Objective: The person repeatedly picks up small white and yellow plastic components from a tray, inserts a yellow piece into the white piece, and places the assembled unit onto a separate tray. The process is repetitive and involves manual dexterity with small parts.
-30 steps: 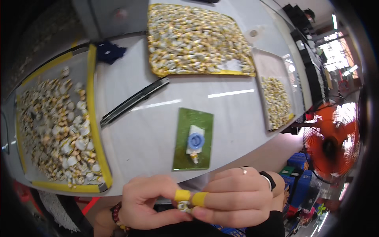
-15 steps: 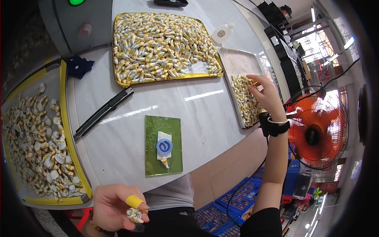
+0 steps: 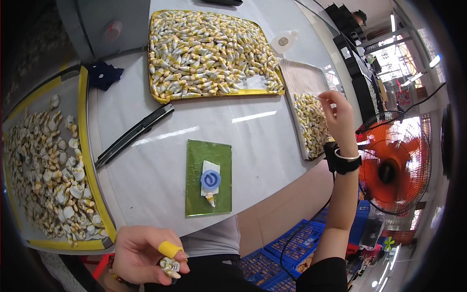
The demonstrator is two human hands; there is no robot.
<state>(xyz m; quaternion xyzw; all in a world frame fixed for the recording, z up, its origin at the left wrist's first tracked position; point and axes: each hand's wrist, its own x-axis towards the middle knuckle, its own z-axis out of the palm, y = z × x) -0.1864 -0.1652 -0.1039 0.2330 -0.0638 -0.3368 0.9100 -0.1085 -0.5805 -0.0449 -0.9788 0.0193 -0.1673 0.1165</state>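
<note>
My left hand (image 3: 146,254), a yellow band round one finger, is closed on a small painted figure piece (image 3: 170,266), white and cream with dark lines. Over the small tray (image 3: 305,75) at the right, my right hand (image 3: 338,119) has its fingers bent together at the heap of small yellow-and-white pieces (image 3: 310,121). What its fingertips hold, if anything, is too small to make out. Between the hands lies a green mat (image 3: 194,160) bearing a white pad, a round blue disc (image 3: 210,180) and one small striped piece (image 3: 210,198).
A large yellow-edged tray (image 3: 194,97) full of small pieces stands at the back. At the left is another tray (image 3: 87,146) of white and cream pieces. A black bar-shaped tool (image 3: 134,134), a dark cloth (image 3: 104,75), a white bottle (image 3: 284,42) and an orange fan (image 3: 389,170) are around.
The view has shifted slightly, so the table things appear further right. My right hand's fingers have drawn closer together over the small tray. My left hand keeps the figure piece, turned slightly.
</note>
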